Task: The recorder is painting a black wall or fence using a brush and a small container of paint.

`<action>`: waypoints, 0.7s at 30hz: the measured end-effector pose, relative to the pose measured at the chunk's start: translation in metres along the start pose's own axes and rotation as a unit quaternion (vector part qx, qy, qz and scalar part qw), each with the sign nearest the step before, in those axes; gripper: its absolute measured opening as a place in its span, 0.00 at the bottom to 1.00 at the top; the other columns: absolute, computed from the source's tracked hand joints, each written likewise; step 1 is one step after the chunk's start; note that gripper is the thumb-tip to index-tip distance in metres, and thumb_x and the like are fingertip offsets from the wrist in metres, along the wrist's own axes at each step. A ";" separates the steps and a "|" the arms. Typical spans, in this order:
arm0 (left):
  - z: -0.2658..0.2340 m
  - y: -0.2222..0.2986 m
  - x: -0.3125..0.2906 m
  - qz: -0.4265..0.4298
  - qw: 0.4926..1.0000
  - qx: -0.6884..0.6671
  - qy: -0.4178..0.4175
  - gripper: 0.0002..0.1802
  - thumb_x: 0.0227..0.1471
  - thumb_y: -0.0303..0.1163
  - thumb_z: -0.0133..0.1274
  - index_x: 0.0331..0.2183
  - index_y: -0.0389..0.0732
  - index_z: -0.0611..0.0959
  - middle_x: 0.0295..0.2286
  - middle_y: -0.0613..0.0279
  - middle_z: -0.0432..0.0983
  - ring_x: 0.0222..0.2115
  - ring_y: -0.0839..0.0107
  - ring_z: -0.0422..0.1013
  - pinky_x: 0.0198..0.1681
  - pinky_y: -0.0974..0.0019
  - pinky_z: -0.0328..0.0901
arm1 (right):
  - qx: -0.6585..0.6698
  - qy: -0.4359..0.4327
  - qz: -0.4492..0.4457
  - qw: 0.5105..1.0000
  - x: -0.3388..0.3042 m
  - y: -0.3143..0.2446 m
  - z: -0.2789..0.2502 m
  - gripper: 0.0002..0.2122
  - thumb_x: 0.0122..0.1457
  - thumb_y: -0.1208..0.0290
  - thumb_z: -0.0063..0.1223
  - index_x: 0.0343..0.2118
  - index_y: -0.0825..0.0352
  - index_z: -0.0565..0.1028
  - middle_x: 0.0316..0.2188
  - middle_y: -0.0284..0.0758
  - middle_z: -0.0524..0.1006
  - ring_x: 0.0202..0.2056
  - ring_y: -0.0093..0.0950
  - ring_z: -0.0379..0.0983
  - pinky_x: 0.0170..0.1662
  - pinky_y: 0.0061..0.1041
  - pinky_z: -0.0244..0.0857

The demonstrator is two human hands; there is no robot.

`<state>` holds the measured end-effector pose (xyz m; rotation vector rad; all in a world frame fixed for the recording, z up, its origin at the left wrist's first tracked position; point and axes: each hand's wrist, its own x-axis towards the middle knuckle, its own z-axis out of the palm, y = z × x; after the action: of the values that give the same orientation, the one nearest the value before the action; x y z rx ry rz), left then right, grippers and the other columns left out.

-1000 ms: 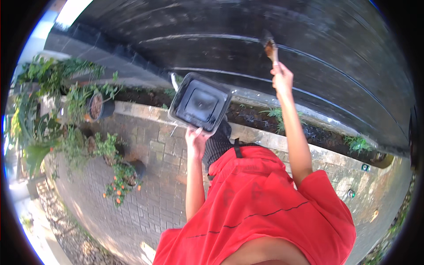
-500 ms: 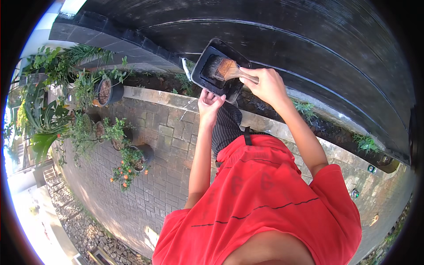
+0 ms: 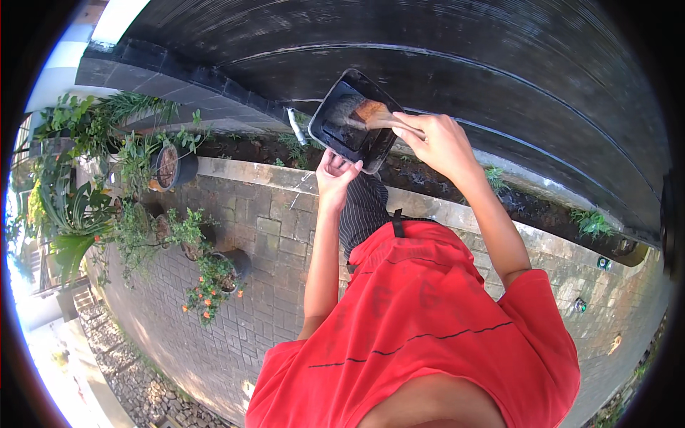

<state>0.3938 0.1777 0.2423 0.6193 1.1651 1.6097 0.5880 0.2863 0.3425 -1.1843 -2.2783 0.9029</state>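
My left hand [image 3: 337, 175] is closed on the near edge of a black rectangular paint tray [image 3: 379, 153], holding it up in front of the dark wall. Some of its fingers are hidden beneath the tray. My right hand [image 3: 444, 146] grips the wooden handle of a wide paintbrush [image 3: 372, 114]. The brush's dark bristles rest inside the tray, which is coated with black paint.
Ahead runs a black panelled wall [image 3: 499, 93] with a narrow planting strip [image 3: 421, 175] and a low kerb [image 3: 264, 173] along its foot. Potted plants [image 3: 175, 164] and a flowering pot [image 3: 232, 271] stand left on the brick paving [image 3: 271, 285]. A white pipe [image 3: 296, 127] sticks up beside the tray.
The tray and both hands sit slightly lower in the picture. The brush's bristles stay in the tray, and its handle has shifted a little to the right.
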 end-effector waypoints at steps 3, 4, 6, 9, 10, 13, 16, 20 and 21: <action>0.009 0.001 0.000 -0.011 1.000 -0.005 -0.016 0.33 0.36 0.11 0.54 0.47 0.32 0.64 0.42 0.55 0.68 0.40 0.68 0.68 0.45 0.67 0.64 | -0.078 0.019 -0.068 0.994 0.001 0.006 0.012 0.13 0.51 0.66 0.50 0.38 0.64 0.75 0.25 0.41 0.74 0.27 0.41 0.71 0.30 0.35 0.65; 0.008 0.001 0.001 -0.013 1.000 -0.004 -0.016 0.33 0.36 0.11 0.54 0.47 0.32 0.64 0.42 0.55 0.68 0.40 0.68 0.68 0.45 0.67 0.64 | -0.076 0.019 -0.066 0.995 -0.001 0.006 0.018 0.13 0.51 0.66 0.50 0.38 0.64 0.75 0.25 0.41 0.74 0.27 0.41 0.71 0.30 0.35 0.65; 0.009 0.002 0.002 -0.013 1.000 0.011 -0.006 0.34 0.36 0.11 0.54 0.48 0.31 0.63 0.42 0.55 0.68 0.40 0.68 0.68 0.45 0.67 0.64 | -0.076 -0.012 -0.064 0.995 -0.004 0.009 0.028 0.13 0.52 0.67 0.49 0.40 0.66 0.73 0.25 0.42 0.72 0.27 0.42 0.70 0.30 0.36 0.64; 0.011 0.009 0.001 0.027 0.999 0.033 -0.023 0.34 0.36 0.11 0.55 0.48 0.31 0.63 0.42 0.54 0.68 0.41 0.68 0.68 0.45 0.67 0.64 | -0.025 -0.031 -0.070 0.997 -0.013 0.011 0.032 0.14 0.53 0.68 0.47 0.41 0.68 0.72 0.27 0.44 0.72 0.29 0.43 0.70 0.31 0.36 0.64; 0.011 0.010 0.000 0.026 0.999 0.039 -0.028 0.33 0.36 0.11 0.55 0.47 0.30 0.63 0.42 0.54 0.68 0.41 0.68 0.68 0.45 0.67 0.64 | -0.008 -0.038 -0.061 0.997 -0.014 0.009 0.031 0.14 0.53 0.68 0.47 0.41 0.68 0.72 0.27 0.44 0.73 0.29 0.43 0.70 0.32 0.37 0.64; 0.007 0.009 0.002 0.032 0.998 0.047 -0.012 0.33 0.35 0.12 0.55 0.47 0.30 0.64 0.41 0.54 0.68 0.40 0.68 0.68 0.45 0.67 0.64 | 0.017 -0.074 -0.056 0.996 -0.018 0.015 0.029 0.14 0.55 0.66 0.44 0.41 0.68 0.71 0.26 0.45 0.73 0.31 0.44 0.70 0.33 0.37 0.63; 0.002 0.009 0.001 0.039 0.998 0.052 -0.006 0.33 0.35 0.12 0.56 0.47 0.30 0.64 0.41 0.54 0.68 0.40 0.68 0.68 0.45 0.67 0.64 | 0.041 -0.076 -0.043 0.995 -0.024 0.017 0.030 0.14 0.57 0.64 0.41 0.42 0.67 0.71 0.23 0.44 0.73 0.29 0.42 0.70 0.32 0.35 0.63; -0.003 0.008 -0.001 0.025 0.994 0.107 -0.016 0.34 0.33 0.13 0.57 0.46 0.31 0.64 0.40 0.55 0.69 0.40 0.68 0.68 0.44 0.66 0.65 | 0.112 -0.063 0.039 0.991 -0.021 0.019 0.018 0.14 0.59 0.62 0.37 0.42 0.65 0.70 0.18 0.37 0.71 0.22 0.32 0.69 0.29 0.29 0.61; -0.003 0.008 -0.001 0.022 0.993 0.117 -0.019 0.34 0.33 0.13 0.57 0.46 0.31 0.64 0.40 0.55 0.69 0.40 0.68 0.68 0.44 0.66 0.65 | 0.160 -0.092 0.057 0.981 -0.018 0.026 0.013 0.15 0.60 0.60 0.36 0.41 0.66 0.70 0.16 0.32 0.70 0.20 0.23 0.65 0.27 0.25 0.59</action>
<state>0.3883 0.1755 0.2482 0.8281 1.3321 1.5019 0.6043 0.2782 0.3134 -1.1335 -2.1099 1.4154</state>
